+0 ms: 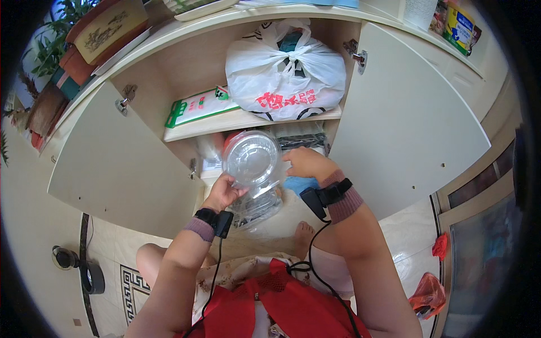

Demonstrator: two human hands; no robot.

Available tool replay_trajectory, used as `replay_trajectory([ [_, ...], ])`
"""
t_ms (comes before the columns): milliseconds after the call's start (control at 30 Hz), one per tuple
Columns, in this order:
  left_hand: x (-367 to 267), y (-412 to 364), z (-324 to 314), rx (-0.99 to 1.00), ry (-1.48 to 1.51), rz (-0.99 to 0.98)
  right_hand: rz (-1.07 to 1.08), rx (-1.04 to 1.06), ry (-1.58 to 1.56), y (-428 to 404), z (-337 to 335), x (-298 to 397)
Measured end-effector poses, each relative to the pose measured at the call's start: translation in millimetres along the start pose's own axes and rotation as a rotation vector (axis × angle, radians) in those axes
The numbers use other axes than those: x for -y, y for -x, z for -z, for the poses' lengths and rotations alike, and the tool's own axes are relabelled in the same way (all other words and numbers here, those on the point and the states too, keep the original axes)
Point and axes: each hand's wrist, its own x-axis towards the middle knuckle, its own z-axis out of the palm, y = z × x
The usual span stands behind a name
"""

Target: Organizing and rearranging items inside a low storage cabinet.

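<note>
My left hand (223, 192) grips the lower rim of a round clear plastic container (252, 159), tilted up before the cabinet's lower compartment. At the container's right edge is my right hand (308, 163), fingers bent toward it; whether they touch its clear rim I cannot tell. Below the container, clear plastic packaging (258, 209) lies on the floor at the cabinet opening. Something light blue (301, 184) shows beneath my right wrist. Behind the hands, a dark plastic-wrapped pack (304, 141) and a red item (231, 139) sit in the lower compartment, partly hidden.
Cabinet doors stand open at left (122, 169) and right (405, 122). A knotted white plastic bag (287, 80) and a flat white-and-green package (200, 107) occupy the shelf (211, 126). Potted plants (105, 34) line the countertop. A red plastic bag (429, 293) lies at right.
</note>
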Motion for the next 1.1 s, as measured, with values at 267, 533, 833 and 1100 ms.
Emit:
replay_trajectory([
  [267, -0.5, -55.5, -30.9, -0.001, 0.115, -0.087, -0.035, 0.001, 0.041, 3.8, 3.1, -3.7],
  [533, 9.7, -66.2, -27.9, 0.055, 0.170, -0.117, -0.070, 0.013, 0.022, 3.3, 1.8, -11.4],
  [833, -5.3, -55.7, 77.2, -0.231, 0.331, -0.083, 0.019, -0.125, 0.050, 2.5, -8.8, -22.6],
  [1100, -5.9, -72.5, 85.5, -0.118, 0.155, -0.159, -0.010, -0.047, 0.055, -5.9, -6.3, -13.4],
])
